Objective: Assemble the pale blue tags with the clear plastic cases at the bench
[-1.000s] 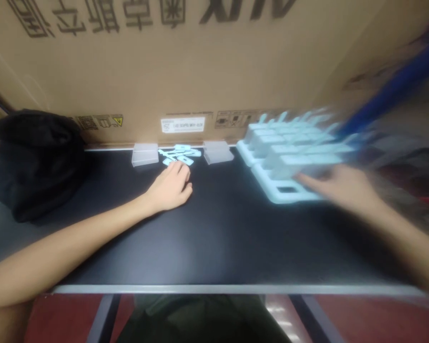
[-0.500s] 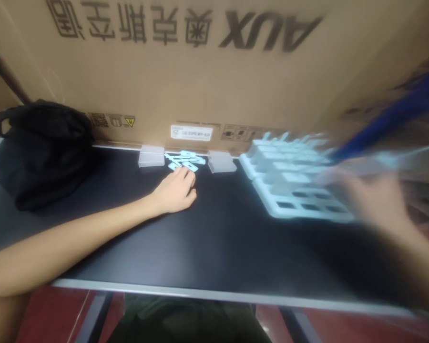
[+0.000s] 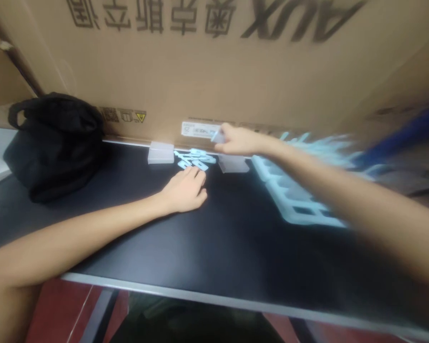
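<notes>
My left hand [image 3: 186, 189] rests on the black table with its fingers loosely bent and the thumb apart. Its fingertips lie at the near edge of a small pile of flat light-blue plastic pieces [image 3: 199, 164]; I cannot tell if they touch. Above and behind the pile, my right hand [image 3: 234, 138] is raised in front of the cardboard box, with thumb and fingers closed on a small pale-blue plastic piece [image 3: 218, 136]. My right forearm crosses over a light-blue plastic rack [image 3: 289, 214] with square openings and upright prongs, hiding part of it.
Flat translucent plastic boxes stand either side of the pile, one left [image 3: 160, 154] and one right [image 3: 233, 164]. A large cardboard box [image 3: 171, 76] closes off the back. A black bag [image 3: 53, 143] sits at the left, and a blurred blue bar [image 3: 407, 131] slants at the right.
My right hand has swung left from the rack's right side to above the pile, holding a small piece. My left hand keeps its place by the pile. The view has shifted slightly.
</notes>
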`<action>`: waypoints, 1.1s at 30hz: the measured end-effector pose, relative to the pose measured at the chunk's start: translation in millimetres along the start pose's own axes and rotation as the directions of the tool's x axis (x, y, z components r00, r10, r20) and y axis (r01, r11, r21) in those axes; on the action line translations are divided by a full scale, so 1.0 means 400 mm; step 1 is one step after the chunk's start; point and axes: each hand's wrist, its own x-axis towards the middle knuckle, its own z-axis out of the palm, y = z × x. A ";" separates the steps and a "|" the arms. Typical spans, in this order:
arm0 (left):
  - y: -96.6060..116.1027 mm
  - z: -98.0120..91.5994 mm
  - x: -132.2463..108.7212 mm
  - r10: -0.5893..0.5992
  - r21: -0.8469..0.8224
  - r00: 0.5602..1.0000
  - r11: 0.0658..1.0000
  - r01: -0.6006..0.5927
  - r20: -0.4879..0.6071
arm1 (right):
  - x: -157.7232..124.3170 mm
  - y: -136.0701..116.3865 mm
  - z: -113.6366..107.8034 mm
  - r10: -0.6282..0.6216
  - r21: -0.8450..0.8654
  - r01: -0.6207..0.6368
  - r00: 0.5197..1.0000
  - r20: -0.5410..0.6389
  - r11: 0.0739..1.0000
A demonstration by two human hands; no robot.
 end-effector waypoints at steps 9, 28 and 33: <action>0.002 0.006 0.000 0.001 0.009 1.000 1.000 -0.001 0.007 | 0.068 -0.024 0.025 0.085 -0.313 -0.027 0.981 0.173 0.949; -0.001 0.004 0.000 -0.005 -0.011 1.000 1.000 0.005 0.006 | 0.061 0.125 -0.016 0.019 -0.459 0.085 0.976 0.218 0.884; -0.003 0.002 -0.001 -0.013 -0.023 1.000 1.000 0.013 0.001 | 0.059 0.179 0.012 -0.162 -0.504 0.249 0.964 0.210 0.827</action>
